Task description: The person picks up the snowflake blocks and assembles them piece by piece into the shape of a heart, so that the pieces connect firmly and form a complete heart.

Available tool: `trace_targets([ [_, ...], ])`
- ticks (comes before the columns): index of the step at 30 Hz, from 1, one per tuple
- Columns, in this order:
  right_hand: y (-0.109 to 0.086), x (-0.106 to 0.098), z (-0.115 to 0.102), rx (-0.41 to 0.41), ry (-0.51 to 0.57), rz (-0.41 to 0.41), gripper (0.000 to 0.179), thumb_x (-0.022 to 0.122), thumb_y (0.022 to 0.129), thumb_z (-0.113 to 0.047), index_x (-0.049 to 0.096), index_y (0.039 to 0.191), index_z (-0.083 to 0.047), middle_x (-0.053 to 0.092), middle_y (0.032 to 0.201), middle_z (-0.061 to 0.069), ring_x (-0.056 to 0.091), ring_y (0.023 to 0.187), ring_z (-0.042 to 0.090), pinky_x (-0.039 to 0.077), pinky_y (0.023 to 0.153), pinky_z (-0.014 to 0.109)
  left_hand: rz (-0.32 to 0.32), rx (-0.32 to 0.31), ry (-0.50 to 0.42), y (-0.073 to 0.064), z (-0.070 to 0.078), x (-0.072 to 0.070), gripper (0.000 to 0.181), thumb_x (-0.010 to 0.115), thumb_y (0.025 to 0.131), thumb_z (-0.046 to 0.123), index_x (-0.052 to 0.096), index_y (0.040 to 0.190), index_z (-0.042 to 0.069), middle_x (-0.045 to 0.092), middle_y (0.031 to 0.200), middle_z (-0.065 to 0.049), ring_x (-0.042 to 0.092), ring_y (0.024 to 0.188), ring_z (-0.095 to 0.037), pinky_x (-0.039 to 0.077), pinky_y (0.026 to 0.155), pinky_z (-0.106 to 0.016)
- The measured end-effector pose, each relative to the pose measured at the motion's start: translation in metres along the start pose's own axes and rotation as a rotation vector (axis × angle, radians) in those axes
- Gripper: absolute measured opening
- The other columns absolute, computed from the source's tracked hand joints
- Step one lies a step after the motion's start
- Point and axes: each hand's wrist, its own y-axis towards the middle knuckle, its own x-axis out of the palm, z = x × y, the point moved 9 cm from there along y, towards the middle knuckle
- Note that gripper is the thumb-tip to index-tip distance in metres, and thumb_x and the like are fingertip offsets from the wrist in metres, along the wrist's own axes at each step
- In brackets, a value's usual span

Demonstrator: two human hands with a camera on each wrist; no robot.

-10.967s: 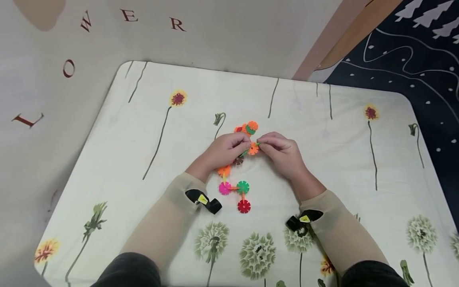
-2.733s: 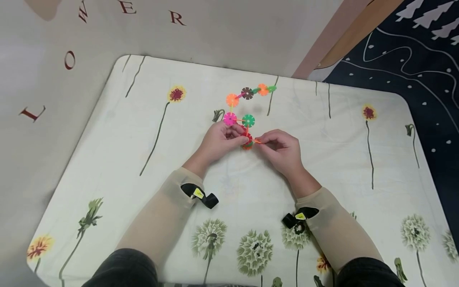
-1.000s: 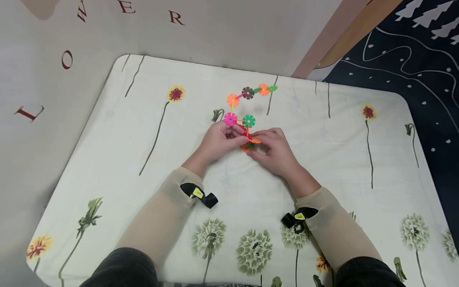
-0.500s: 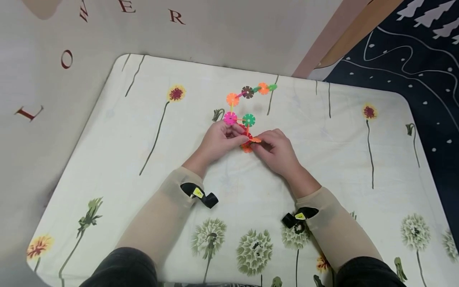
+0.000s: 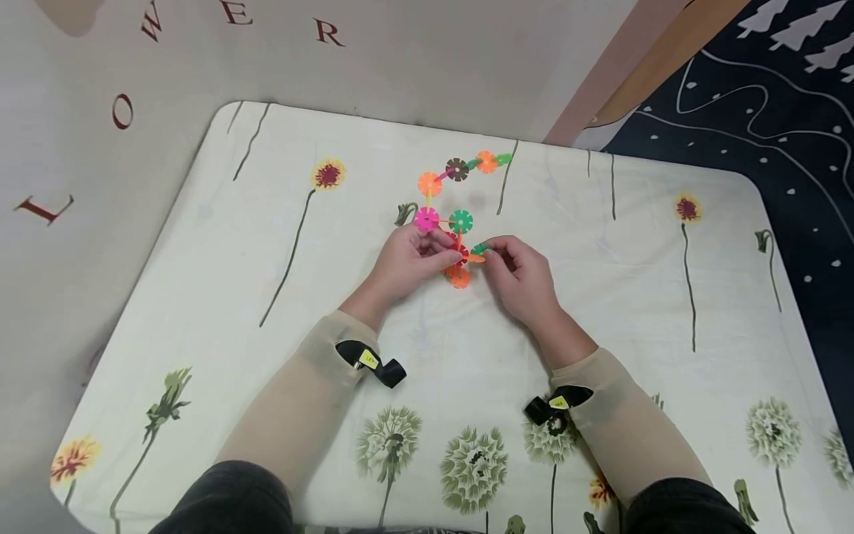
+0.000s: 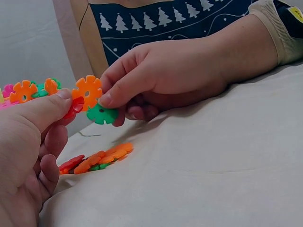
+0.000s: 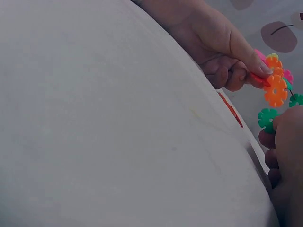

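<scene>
My left hand [image 5: 416, 259] pinches a red snowflake disc [image 6: 75, 108] at the near end of a chain of slotted plastic snowflake discs. From it the chain runs away through green [image 5: 460, 221], pink [image 5: 427, 219], orange [image 5: 430, 184] and brown [image 5: 457, 170] discs to a bright green disc [image 5: 503, 159]. An orange disc [image 6: 88, 90] is attached to the red one, edge-on in the head view. Between thumb and fingers my right hand [image 5: 523, 276] pinches a green disc [image 6: 102, 115] close against that orange disc; whether their slots interlock I cannot tell.
Loose snowflake discs [image 6: 97, 161], red, orange and green, lie in a small pile on the cloth below the hands. The table [image 5: 634, 311] has a white cloth with printed flowers. A pale wall [image 5: 427, 67] borders its far side.
The chain has turned since the earliest frame. My right hand let go of the orange disc, reached to the pile and rose with a green disc. The left hand keeps its hold.
</scene>
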Motion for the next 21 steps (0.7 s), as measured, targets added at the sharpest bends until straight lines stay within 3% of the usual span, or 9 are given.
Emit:
trace_targets([
  [11, -0.001, -0.005, 0.005, 0.077, 0.086, 0.064, 0.014, 0.059, 0.108, -0.009, 0.068, 0.114, 0.000, 0.071, 0.091, 0.012, 0.060, 0.080, 0.015, 0.046, 0.075, 0.025, 0.025, 0.016, -0.028, 0.001, 0.000, -0.003, 0.012, 0.084, 0.094, 0.010, 0.076, 0.102, 0.004, 0.077, 0.097, -0.008, 0.068, 0.086, -0.025, 0.055, 0.077, -0.028],
  [21, -0.004, -0.012, -0.003, -0.033, 0.257, 0.157, 0.009, 0.063, 0.101, 0.007, 0.068, 0.108, 0.010, 0.071, 0.087, 0.026, 0.057, 0.068, 0.011, 0.042, 0.062, 0.020, 0.060, 0.003, -0.041, 0.000, -0.001, -0.005, 0.013, 0.084, 0.094, 0.010, 0.075, 0.103, 0.005, 0.078, 0.099, -0.007, 0.070, 0.089, -0.026, 0.055, 0.078, -0.029],
])
